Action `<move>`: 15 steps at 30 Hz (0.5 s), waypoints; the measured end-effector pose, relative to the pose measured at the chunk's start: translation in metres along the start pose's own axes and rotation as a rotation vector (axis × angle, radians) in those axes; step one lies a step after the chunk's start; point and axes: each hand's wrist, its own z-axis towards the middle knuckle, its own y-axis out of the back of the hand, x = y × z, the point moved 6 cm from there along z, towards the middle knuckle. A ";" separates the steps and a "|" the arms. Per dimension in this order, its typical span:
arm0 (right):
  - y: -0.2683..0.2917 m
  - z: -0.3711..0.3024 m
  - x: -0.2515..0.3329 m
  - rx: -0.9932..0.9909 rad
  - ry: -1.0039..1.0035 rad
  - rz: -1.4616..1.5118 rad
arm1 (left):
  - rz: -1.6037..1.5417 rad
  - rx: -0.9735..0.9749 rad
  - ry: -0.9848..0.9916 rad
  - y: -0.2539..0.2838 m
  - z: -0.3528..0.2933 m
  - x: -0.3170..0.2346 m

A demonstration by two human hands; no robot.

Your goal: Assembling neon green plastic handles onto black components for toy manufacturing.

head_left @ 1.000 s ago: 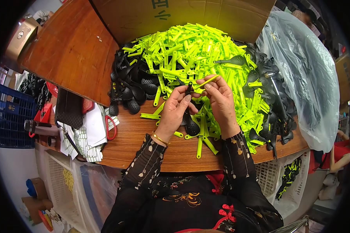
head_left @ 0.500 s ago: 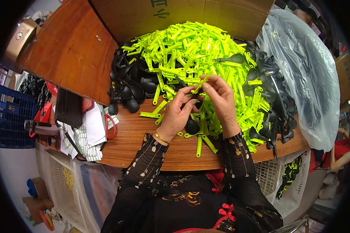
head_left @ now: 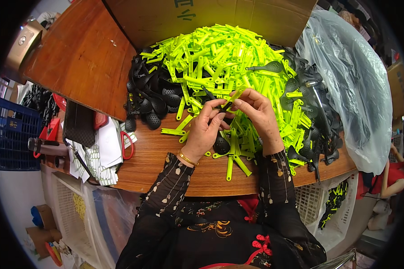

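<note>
In front of the pile, my left hand (head_left: 205, 130) pinches a black plastic utensil (head_left: 226, 107), whose thin shaft points up and right. A black spoon bowl (head_left: 221, 145) shows just below these fingers; I cannot tell whether it belongs to the held utensil. My right hand (head_left: 259, 117) grips a neon yellow-green handle (head_left: 239, 92) between thumb and fingers. The handle's lower end meets the black shaft; how far they overlap is hidden. Behind both hands rises a big heap of yellow-green handles (head_left: 224, 49). Black perforated spoons (head_left: 153, 120) lie left of the heap.
A cardboard box (head_left: 251, 20) stands behind the heap. More black spoons (head_left: 316, 134) and a clear plastic bag (head_left: 345, 85) are at right. Red scissors (head_left: 127, 145), papers (head_left: 109, 145) and a flask (head_left: 48, 148) sit at left. White crates (head_left: 72, 201) flank me below the table.
My right hand has shifted slightly right and lower, tilting the yellow-green handle. More of the black shaft shows between my hands. My left hand has barely moved.
</note>
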 end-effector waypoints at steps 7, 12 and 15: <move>-0.020 0.001 -0.013 -0.057 0.021 -0.068 | 0.147 -0.037 -0.036 0.007 0.002 0.009; -0.016 0.002 -0.006 -0.164 0.088 -0.229 | -0.006 0.040 0.027 -0.003 -0.001 0.009; -0.013 0.003 -0.007 -0.112 0.053 -0.176 | -0.081 0.071 0.075 -0.004 -0.002 0.009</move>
